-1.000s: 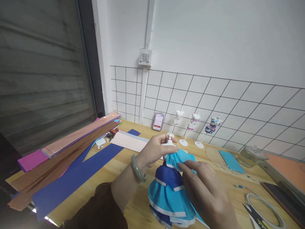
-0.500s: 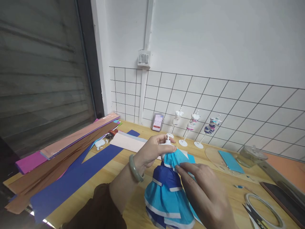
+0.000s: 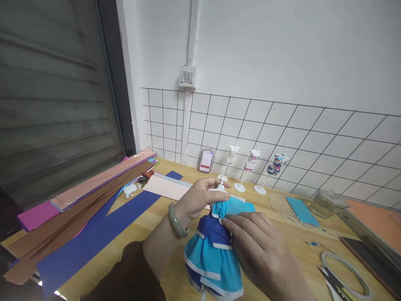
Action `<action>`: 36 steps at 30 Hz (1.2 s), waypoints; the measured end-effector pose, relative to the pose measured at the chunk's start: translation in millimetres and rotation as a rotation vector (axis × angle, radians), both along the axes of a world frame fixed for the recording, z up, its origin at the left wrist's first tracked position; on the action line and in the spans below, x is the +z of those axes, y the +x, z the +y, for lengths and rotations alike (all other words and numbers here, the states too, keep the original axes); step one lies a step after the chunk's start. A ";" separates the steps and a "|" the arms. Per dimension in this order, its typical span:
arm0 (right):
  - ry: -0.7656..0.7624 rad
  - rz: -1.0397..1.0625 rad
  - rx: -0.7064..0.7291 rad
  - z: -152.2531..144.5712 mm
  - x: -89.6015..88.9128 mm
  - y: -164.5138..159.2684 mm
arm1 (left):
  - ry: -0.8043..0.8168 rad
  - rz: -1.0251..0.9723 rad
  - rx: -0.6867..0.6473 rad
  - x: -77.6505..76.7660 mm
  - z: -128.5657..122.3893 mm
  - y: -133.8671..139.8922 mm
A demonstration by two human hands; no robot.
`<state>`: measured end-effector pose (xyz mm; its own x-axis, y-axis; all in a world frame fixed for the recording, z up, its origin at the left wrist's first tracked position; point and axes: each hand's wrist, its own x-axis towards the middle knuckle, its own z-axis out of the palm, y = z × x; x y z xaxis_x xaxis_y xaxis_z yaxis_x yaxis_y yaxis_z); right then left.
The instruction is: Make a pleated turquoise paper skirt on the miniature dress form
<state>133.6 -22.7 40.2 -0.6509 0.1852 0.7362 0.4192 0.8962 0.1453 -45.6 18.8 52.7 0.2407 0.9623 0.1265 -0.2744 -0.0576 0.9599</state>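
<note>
A small white doll-size dress form [image 3: 218, 187] stands in front of me in a layered dress [image 3: 206, 251] of light-blue and dark-blue crepe paper with white edging. Around its shoulder and upper chest my left hand [image 3: 203, 194] is closed, its thumb pressing the top of a light-blue paper piece [image 3: 233, 205]. With pinched fingertips my right hand [image 3: 255, 244] holds the lower edge of that piece at the waist. The piece is gathered at the front and spreads out to the right, partly hidden behind my right fingers. A green bangle sits on my left wrist.
Several paper strips, among them a dark-blue one [image 3: 103, 238], lie at left beside a white earbud case [image 3: 130, 191]. Three small dress forms [image 3: 252, 161] and a phone [image 3: 206, 161] stand along the wall. At right are a tape roll [image 3: 344, 274], scissors [image 3: 333, 282] and a folded blue paper [image 3: 302, 211].
My right hand has moved slightly left, drawing the light-blue piece's lower edge in at the waist. The dress has turned and shifted left a little. My left hand keeps its hold.
</note>
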 end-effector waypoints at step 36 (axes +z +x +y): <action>-0.937 0.484 -0.357 12.1 9.1 32.6 | 0.256 -0.005 -0.094 -8.8 -12.8 28.2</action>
